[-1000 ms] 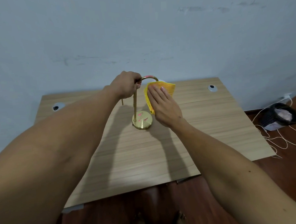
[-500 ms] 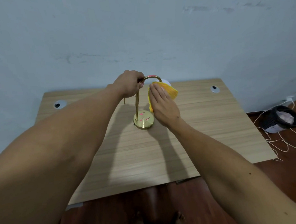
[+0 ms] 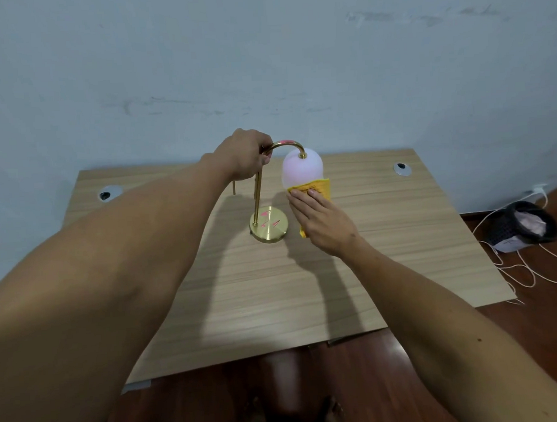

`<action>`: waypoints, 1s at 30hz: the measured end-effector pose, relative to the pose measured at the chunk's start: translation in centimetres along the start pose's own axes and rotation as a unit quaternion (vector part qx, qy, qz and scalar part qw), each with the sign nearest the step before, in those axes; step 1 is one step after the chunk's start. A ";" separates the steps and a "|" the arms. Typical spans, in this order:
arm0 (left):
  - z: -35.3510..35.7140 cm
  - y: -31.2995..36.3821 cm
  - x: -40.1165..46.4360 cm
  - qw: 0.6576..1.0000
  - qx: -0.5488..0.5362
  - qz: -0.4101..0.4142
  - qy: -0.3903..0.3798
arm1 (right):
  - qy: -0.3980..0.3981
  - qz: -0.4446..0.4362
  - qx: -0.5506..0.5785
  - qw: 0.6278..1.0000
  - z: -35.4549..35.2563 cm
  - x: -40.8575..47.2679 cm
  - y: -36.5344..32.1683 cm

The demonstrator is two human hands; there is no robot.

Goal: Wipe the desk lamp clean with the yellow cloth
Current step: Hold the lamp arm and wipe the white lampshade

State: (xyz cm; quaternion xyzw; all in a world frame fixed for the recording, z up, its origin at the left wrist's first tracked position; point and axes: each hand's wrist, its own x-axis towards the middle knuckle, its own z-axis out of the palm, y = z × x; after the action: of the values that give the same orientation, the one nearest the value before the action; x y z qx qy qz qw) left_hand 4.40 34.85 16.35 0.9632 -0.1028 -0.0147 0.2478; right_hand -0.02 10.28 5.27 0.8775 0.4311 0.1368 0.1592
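A small brass desk lamp stands on the wooden desk (image 3: 385, 237): a round gold base (image 3: 269, 225), a thin upright stem, a curved neck and a hanging white shade (image 3: 302, 171). My left hand (image 3: 246, 154) is closed around the top of the stem where the neck begins to curve. My right hand (image 3: 321, 220) presses the yellow cloth (image 3: 314, 187) flat against the lower part of the shade. The upper half of the shade is bare and in full view.
The desk stands against a pale blue wall, with a cable grommet at each back corner (image 3: 110, 193) (image 3: 401, 168). To the right, on the dark wood floor, lie a black mesh bin (image 3: 521, 225) and loose white cord (image 3: 532, 268). My feet show under the front edge.
My right hand has slid the yellow cloth down from the top of the shade to its lower part, uncovering the white shade. My left hand keeps its hold on the stem.
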 end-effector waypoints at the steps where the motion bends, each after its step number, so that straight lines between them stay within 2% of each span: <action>1: -0.1 0.0 0.0 1.000 0.001 -0.001 -0.001 | 0.002 0.003 0.004 1.000 0.1 -0.1 0.1; 5: -0.1 0.0 -0.1 1.000 -0.001 -0.006 -0.006 | 0.024 0.015 0.029 0.999 1.2 -1.1 0.2; 6: -0.1 0.0 -0.2 1.000 -0.002 -0.008 -0.007 | 0.036 0.043 0.064 0.996 1.3 -1.5 0.4; 8: -0.1 0.1 -0.2 1.000 -0.003 -0.010 -0.006 | 0.034 0.169 0.184 0.968 0.0 -2.0 0.5; 9: -0.1 0.1 -0.2 1.000 -0.004 -0.011 -0.006 | 0.037 0.264 0.253 0.930 -1.1 -1.9 0.3; 10: -0.2 0.1 -0.3 1.000 -0.005 -0.013 -0.005 | 0.059 0.371 0.320 0.870 -2.0 -1.4 0.3; 11: -0.1 0.1 -0.3 1.000 -0.005 -0.013 -0.005 | 0.076 0.481 0.393 0.780 -3.0 -0.6 0.6; 12: -0.2 0.1 -0.3 1.000 -0.005 -0.012 -0.005 | 0.093 0.570 0.463 0.672 -4.0 0.2 0.9; 13: -0.2 0.2 -0.3 1.000 -0.004 -0.010 -0.005 | 0.116 0.627 0.507 0.580 -4.8 1.0 1.3; 14: -0.2 0.2 -0.3 1.000 -0.003 -0.009 -0.005 | 0.142 0.657 0.529 0.518 -5.5 1.6 1.6; 15: -0.2 0.2 -0.3 1.000 -0.002 -0.010 -0.005 | 0.171 0.674 0.532 0.483 -6.0 2.4 1.9; 16: -0.2 0.2 -0.3 1.000 -0.001 -0.011 -0.005 | 0.205 0.677 0.529 0.469 -6.4 3.1 2.1; 17: -0.3 0.2 -0.3 1.000 0.000 -0.013 -0.005 | 0.239 0.665 0.526 0.474 -6.8 3.7 2.2; 18: -0.3 0.3 -0.3 1.000 0.000 -0.014 -0.005 | 0.270 0.636 0.528 0.494 -7.1 4.4 2.0; 20: -0.3 0.3 -0.3 1.000 0.001 -0.017 -0.007 | 0.296 0.549 0.540 0.566 -7.5 5.6 0.5; 23: -0.3 0.3 -0.2 1.000 0.004 -0.012 -0.006 | 0.212 0.400 0.440 0.776 -4.3 6.2 -2.9; 24: -0.3 0.3 -0.2 1.000 0.005 -0.010 -0.007 | 0.166 0.363 0.391 0.829 -3.0 5.9 -4.0; 26: -0.3 0.3 -0.2 1.000 0.008 -0.006 -0.007 | 0.101 0.300 0.277 0.907 -0.5 4.7 -5.8; 28: -0.3 0.2 -0.1 1.000 0.006 -0.004 -0.006 | 0.063 0.238 0.163 0.956 1.2 3.0 -6.7; 30: -0.3 0.2 -0.1 1.000 0.005 -0.003 -0.006 | 0.066 0.212 0.113 0.968 1.6 2.1 -6.0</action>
State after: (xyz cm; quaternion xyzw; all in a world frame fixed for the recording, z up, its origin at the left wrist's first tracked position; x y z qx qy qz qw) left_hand 4.27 34.84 16.74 0.9647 -0.1016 -0.0206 0.2420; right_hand -2.43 15.20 1.59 0.9502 0.2575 0.1756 -0.0024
